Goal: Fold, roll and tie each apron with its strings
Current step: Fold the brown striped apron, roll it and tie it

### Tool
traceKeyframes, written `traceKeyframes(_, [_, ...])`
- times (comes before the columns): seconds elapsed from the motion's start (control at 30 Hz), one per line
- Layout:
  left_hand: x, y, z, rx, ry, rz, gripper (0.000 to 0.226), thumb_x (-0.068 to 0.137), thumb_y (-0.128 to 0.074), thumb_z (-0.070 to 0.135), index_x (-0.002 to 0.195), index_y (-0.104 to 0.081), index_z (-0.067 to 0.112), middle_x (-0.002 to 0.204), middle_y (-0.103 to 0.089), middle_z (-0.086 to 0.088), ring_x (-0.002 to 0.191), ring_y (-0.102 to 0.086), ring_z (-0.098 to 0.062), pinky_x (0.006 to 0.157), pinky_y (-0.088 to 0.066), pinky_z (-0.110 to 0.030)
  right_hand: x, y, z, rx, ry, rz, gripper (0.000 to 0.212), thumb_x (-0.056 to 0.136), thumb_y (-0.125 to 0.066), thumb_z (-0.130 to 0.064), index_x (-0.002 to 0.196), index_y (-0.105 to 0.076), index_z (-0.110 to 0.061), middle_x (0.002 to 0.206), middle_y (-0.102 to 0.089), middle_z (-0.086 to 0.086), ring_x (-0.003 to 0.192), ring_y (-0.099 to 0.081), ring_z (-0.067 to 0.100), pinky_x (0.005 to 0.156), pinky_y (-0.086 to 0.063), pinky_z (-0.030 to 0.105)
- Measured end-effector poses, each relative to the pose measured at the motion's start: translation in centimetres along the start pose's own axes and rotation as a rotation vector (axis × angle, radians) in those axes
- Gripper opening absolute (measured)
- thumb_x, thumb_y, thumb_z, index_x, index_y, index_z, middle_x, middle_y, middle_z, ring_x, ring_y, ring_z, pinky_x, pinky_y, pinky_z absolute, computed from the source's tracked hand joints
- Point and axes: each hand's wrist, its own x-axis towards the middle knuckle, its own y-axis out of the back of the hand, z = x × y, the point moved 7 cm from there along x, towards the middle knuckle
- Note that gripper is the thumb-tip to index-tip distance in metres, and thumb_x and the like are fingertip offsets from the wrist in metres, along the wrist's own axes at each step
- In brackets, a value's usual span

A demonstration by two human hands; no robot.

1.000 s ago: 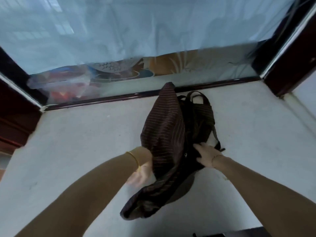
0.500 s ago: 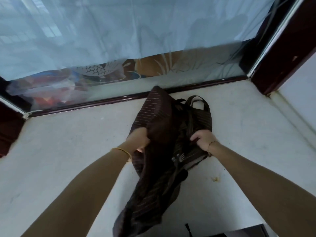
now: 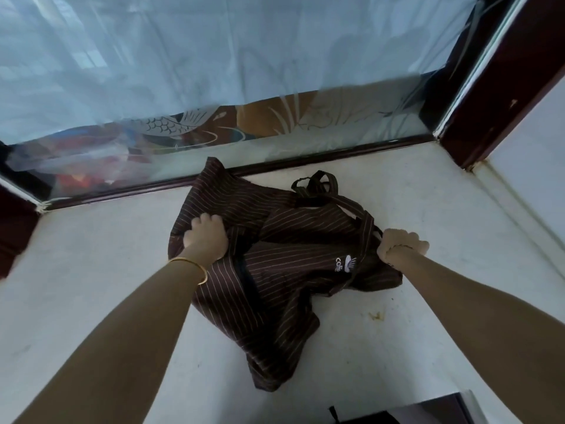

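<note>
On the table (image 3: 91,286), my left hand (image 3: 205,237) and right hand (image 3: 402,246) each grip the bunched apron (image 3: 290,270), so I should pull outward evenly to flatten it before folding.

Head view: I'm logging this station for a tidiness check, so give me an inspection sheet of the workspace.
Surface: white ledge, lightly scuffed.
Job's things: striped apron crumpled, not folded or rolled; strings loose at its far side.
Clutter: yellowish speck by the right arm.
Grippers: left hand grips the apron's left part; right hand grips its right edge.
Cables: nothing seen.
Surroundings: etched glass behind; dark frame at right.
</note>
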Motion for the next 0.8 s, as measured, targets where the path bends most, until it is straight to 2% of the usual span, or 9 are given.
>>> traceKeyframes(0.07, [0.4, -0.8, 1.6, -0.033, -0.040, -0.061, 0.051, 0.095, -0.051, 0.024, 0.139, -0.033, 0.006, 0.142, -0.032, -0.014, 0.132, -0.030, -0.033, 0.102, -0.037, -0.047, -0.3, 0.3, -1.0, -0.084, 0.103, 0.084, 0.033, 0.089, -0.047, -0.015, 0.121, -0.054, -0.018, 0.119, -0.053, 0.007, 0.114, -0.048, 0.026, 0.092, -0.041, 0.036])
traceKeyframes(0.17, [1.5, -1.1, 2.5, -0.033, -0.118, -0.066, 0.046, 0.094, -0.050, 0.015, 0.137, -0.036, 0.005, 0.142, -0.032, -0.015, 0.132, -0.030, -0.034, 0.104, -0.035, -0.048, -0.8, 0.9, -5.0, 0.072, 0.400, 0.188, 0.029, 0.090, -0.045, -0.010, 0.117, -0.057, -0.010, 0.117, -0.056, 0.011, 0.108, -0.053, 0.029, 0.090, -0.047, 0.038])
traceKeyframes(0.37, [5.7, 1.1, 3.8, -0.021, -0.288, -0.001, 0.057, 0.090, -0.046, -0.001, 0.145, -0.029, 0.007, 0.151, -0.024, -0.011, 0.139, -0.022, -0.033, 0.109, -0.030, -0.048, -1.8, 2.4, -14.8, 0.270, 0.710, 0.080, 0.034, 0.097, -0.041, -0.010, 0.129, -0.051, -0.009, 0.127, -0.054, 0.011, 0.109, -0.056, 0.026, 0.095, -0.046, 0.036])
traceKeyframes(0.47, [8.7, 2.2, 4.9, 0.046, -0.389, -0.005, 0.062, 0.091, -0.042, -0.003, 0.149, -0.022, 0.010, 0.156, -0.017, -0.008, 0.143, -0.016, -0.030, 0.113, -0.028, -0.046, -0.6, 2.9, -18.7, 0.311, 0.744, 0.024, 0.033, 0.098, -0.040, -0.013, 0.130, -0.048, -0.007, 0.121, -0.056, 0.012, 0.104, -0.056, 0.026, 0.092, -0.047, 0.036])
traceKeyframes(0.53, [11.0, 2.6, 6.1, 0.057, -0.454, -0.030, 0.061, 0.092, -0.041, -0.001, 0.149, -0.023, 0.012, 0.156, -0.019, -0.007, 0.143, -0.018, -0.028, 0.113, -0.028, -0.045, 0.3, 2.9, -20.8, 0.308, 0.753, 0.004, 0.038, 0.098, -0.044, -0.020, 0.135, -0.044, -0.010, 0.128, -0.050, 0.012, 0.112, -0.053, 0.026, 0.095, -0.045, 0.037])
traceKeyframes(0.63, [13.5, 1.5, 8.7, 0.049, -0.558, -0.138, 0.061, 0.094, -0.050, 0.012, 0.149, -0.024, 0.014, 0.154, -0.023, -0.009, 0.140, -0.024, -0.029, 0.114, -0.027, -0.043, 2.5, 0.9, -22.3, 0.099, 0.721, -0.048, 0.052, 0.092, -0.056, -0.034, 0.138, -0.038, -0.017, 0.133, -0.045, 0.010, 0.121, -0.045, 0.030, 0.097, -0.044, 0.043])
traceKeyframes(0.7, [13.9, -0.5, 9.6, 0.017, -0.585, -0.281, 0.066, 0.089, -0.063, 0.030, 0.145, -0.031, 0.016, 0.151, -0.027, -0.011, 0.136, -0.030, -0.031, 0.112, -0.030, -0.044, 3.4, -0.5, -21.7, -0.112, 0.724, 0.020, 0.036, 0.091, -0.056, -0.025, 0.125, -0.049, -0.016, 0.122, -0.055, 0.007, 0.113, -0.052, 0.028, 0.090, -0.047, 0.040])
traceKeyframes(0.73, [14.0, -1.6, 9.8, -0.019, -0.579, -0.356, 0.066, 0.085, -0.067, 0.038, 0.140, -0.037, 0.017, 0.149, -0.028, -0.011, 0.134, -0.030, -0.032, 0.110, -0.031, -0.046, 3.9, -0.6, -21.0, -0.138, 0.714, 0.077, 0.026, 0.090, -0.054, -0.015, 0.116, -0.054, -0.016, 0.115, -0.059, 0.006, 0.107, -0.055, 0.027, 0.088, -0.048, 0.038])
traceKeyframes(0.8, [13.8, -3.4, 9.6, -0.062, -0.581, -0.448, 0.065, 0.077, -0.071, 0.049, 0.129, -0.043, 0.020, 0.152, -0.019, -0.010, 0.138, -0.019, -0.035, 0.111, -0.027, -0.050, 4.7, -0.3, -18.9, -0.074, 0.647, 0.150, 0.029, 0.088, -0.047, -0.003, 0.111, -0.057, -0.016, 0.113, -0.060, 0.004, 0.105, -0.056, 0.026, 0.088, -0.046, 0.034])
